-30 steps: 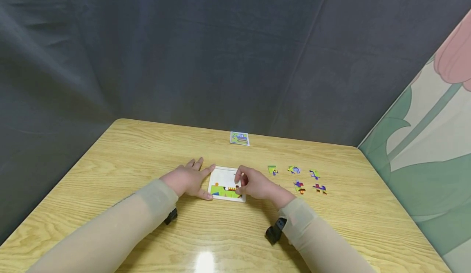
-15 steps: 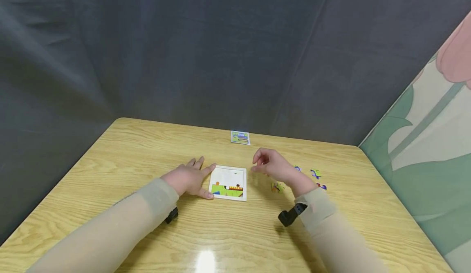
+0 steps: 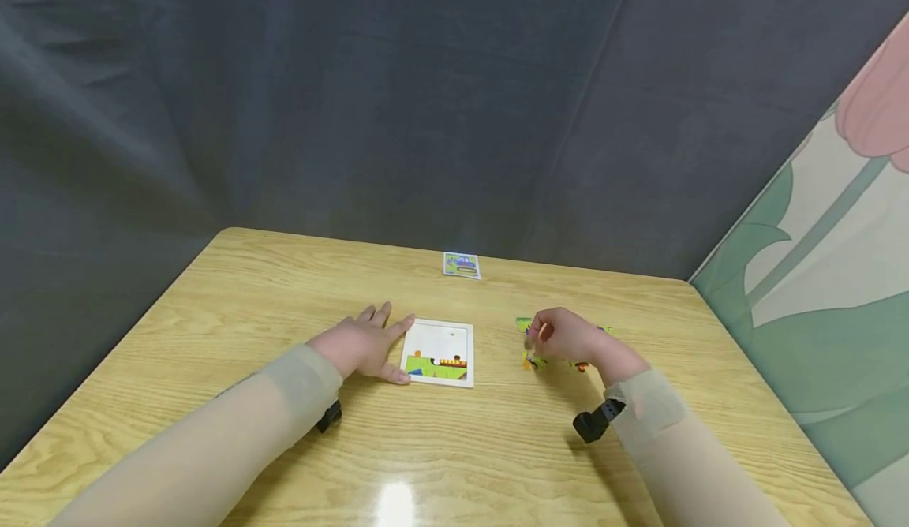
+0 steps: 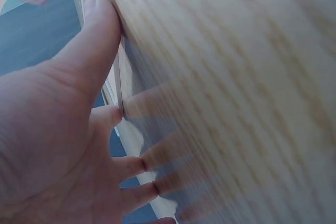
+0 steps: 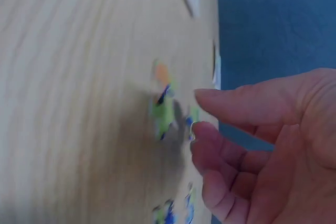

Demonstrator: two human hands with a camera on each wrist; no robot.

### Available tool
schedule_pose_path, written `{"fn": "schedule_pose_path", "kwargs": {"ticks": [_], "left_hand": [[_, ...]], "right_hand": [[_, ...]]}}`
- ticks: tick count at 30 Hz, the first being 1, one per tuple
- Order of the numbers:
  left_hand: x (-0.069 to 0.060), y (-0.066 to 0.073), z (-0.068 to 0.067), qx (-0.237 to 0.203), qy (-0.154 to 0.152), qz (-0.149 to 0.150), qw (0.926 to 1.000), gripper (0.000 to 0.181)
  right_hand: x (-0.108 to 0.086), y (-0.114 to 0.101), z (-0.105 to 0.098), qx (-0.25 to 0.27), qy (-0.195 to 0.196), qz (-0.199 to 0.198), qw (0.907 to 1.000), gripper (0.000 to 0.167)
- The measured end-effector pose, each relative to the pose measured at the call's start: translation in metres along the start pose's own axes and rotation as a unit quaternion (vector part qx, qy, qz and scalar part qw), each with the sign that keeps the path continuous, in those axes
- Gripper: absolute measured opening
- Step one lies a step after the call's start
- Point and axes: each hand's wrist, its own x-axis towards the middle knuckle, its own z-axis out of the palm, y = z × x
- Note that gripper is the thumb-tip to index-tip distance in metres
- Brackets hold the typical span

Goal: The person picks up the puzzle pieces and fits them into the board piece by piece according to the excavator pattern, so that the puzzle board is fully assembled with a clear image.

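My left hand lies with fingers spread on the table, thumb and index finger at the left edge of a square white puzzle tray. Joined green and red puzzle pieces fill the lower part of that tray. To the right, my right hand hovers over loose puzzle pieces, its fingers loosely curled and partly covering them. In the right wrist view, a gap shows between thumb and index finger, with nothing held. A green and orange puzzle piece lies on the table near those fingertips.
A small picture card lies near the far edge of the wooden table. Other loose pieces, one a green piece, show around my right hand. A dark curtain hangs behind the table, and a flowered panel stands at right.
My right hand has let go at the tray, lifted away and moved right, over the loose pieces. The left hand stays at the tray's left edge.
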Motion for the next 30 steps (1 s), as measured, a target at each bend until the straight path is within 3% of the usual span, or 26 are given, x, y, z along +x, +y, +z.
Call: {"fn": "schedule_pose_path", "kwargs": {"ticks": [7, 12, 18, 30], "left_hand": [[-0.001, 0.001, 0.000, -0.007, 0.002, -0.001, 1.0000, 0.100], [-0.002, 0.001, -0.001, -0.004, 0.000, -0.002, 1.0000, 0.101], [-0.003, 0.001, -0.001, -0.007, 0.000, -0.002, 1.0000, 0.101], [-0.004, 0.001, -0.001, -0.015, 0.001, -0.002, 0.9999, 0.101]], "right_hand": [[-0.002, 0.017, 0.007, 0.014, -0.008, 0.033, 0.9993, 0.025], [0.000, 0.022, 0.012, 0.008, 0.004, 0.005, 0.9999, 0.026], [0.000, 0.022, 0.015, 0.005, 0.017, 0.001, 0.9998, 0.028], [0.004, 0.016, 0.018, 0.036, 0.033, -0.007, 0.9988, 0.010]]}}
